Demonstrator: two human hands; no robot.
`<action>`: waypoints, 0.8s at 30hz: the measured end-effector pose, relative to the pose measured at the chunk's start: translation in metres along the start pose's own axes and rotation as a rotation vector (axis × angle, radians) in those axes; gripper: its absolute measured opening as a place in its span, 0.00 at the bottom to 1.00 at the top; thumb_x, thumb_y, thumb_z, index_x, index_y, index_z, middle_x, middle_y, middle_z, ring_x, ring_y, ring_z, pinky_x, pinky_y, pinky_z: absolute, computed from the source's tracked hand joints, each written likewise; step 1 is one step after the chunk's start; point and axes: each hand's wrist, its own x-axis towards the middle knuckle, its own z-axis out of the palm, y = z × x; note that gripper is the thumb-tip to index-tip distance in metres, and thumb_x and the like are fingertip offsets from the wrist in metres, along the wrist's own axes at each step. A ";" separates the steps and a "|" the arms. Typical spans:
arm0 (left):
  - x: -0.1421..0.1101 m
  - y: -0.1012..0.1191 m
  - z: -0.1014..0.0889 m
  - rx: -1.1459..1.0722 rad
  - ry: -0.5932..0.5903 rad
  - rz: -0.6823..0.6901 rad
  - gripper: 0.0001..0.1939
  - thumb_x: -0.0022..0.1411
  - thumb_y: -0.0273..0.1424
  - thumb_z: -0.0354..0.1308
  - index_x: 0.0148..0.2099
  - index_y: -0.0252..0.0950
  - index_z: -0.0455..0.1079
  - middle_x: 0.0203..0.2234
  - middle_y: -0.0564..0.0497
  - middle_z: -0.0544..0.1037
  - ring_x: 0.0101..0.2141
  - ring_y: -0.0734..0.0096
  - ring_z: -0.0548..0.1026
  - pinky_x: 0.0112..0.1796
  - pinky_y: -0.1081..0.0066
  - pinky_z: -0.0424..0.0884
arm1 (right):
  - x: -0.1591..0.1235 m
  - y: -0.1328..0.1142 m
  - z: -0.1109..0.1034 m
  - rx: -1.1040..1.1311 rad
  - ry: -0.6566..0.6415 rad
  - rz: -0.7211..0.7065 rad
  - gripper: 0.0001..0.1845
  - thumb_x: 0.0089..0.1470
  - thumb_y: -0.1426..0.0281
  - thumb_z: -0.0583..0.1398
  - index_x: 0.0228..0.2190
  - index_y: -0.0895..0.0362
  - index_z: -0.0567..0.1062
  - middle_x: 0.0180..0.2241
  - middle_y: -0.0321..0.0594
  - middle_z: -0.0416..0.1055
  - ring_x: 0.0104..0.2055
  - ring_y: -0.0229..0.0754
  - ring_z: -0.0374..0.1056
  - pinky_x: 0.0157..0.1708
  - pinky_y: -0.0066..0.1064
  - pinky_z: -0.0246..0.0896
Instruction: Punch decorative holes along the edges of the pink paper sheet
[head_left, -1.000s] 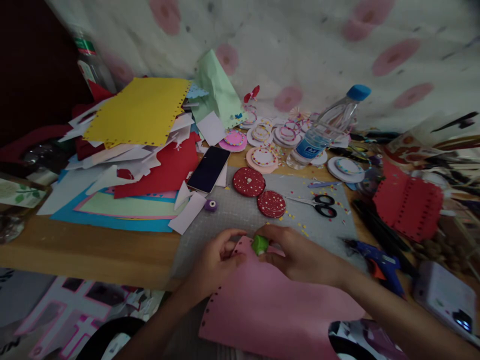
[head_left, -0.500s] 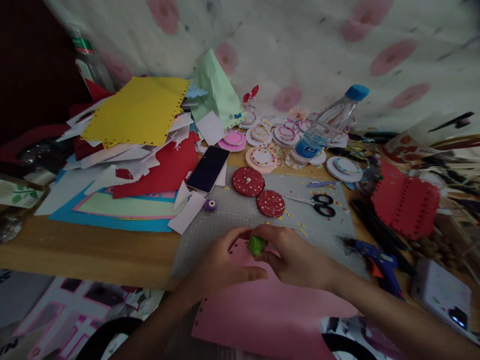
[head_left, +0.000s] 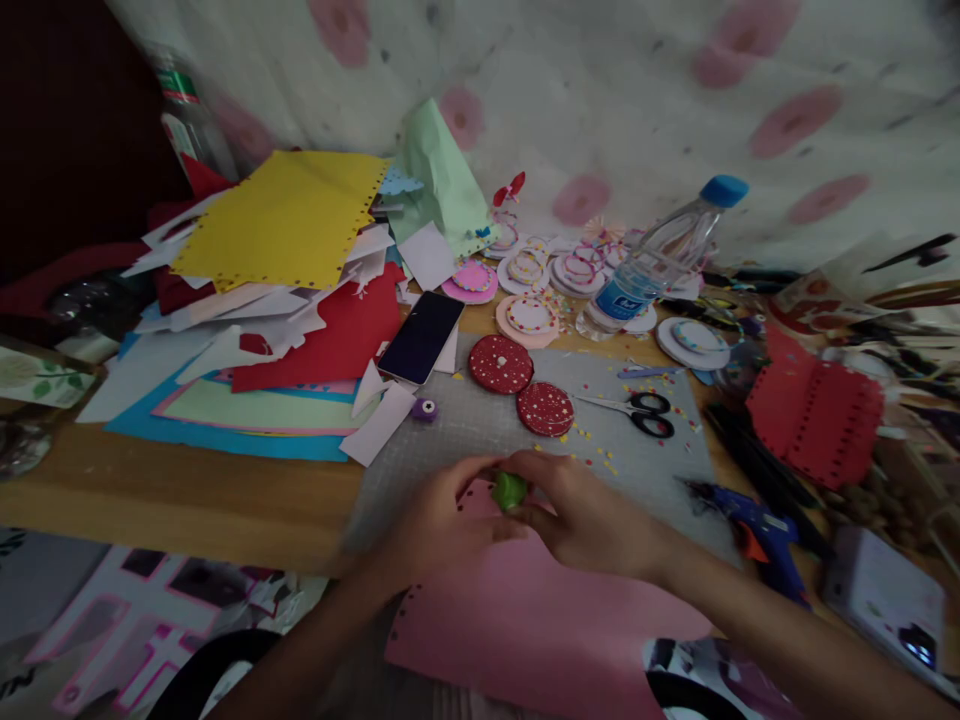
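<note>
A green craft punch [head_left: 509, 490] is gripped in my right hand [head_left: 589, 515], at the far edge of a pink paper sheet [head_left: 517, 620]. My left hand [head_left: 439, 520] is closed on the left part of that sheet, its fingertips close to the punch. Small holes run along the sheet's left and far edges. The near part of the paper bends down past the table edge. Just beyond my hands, on a grey cutting mat [head_left: 390, 500], lie two round red pieces with white dots [head_left: 501, 364] [head_left: 545, 409].
Black-handled scissors [head_left: 637, 408] and a purple punch [head_left: 425, 409] lie on the mat. A phone [head_left: 421, 337] rests beside stacked papers [head_left: 277, 220]. Behind are a water bottle [head_left: 660, 260] and beaded paper discs [head_left: 529, 316]. At right lie a blue glue gun [head_left: 761, 530] and red punched paper [head_left: 817, 410].
The view has shifted slightly. My left fingers have drawn in a little toward the punch; the right hand still holds it at the paper's edge.
</note>
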 end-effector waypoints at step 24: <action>-0.011 0.006 -0.021 0.124 0.021 -0.055 0.07 0.56 0.26 0.58 0.39 0.36 0.70 0.31 0.56 0.78 0.34 0.72 0.76 0.33 0.76 0.68 | -0.006 0.001 -0.007 -0.020 0.012 0.029 0.07 0.50 0.79 0.57 0.32 0.58 0.72 0.33 0.42 0.71 0.36 0.42 0.66 0.35 0.31 0.57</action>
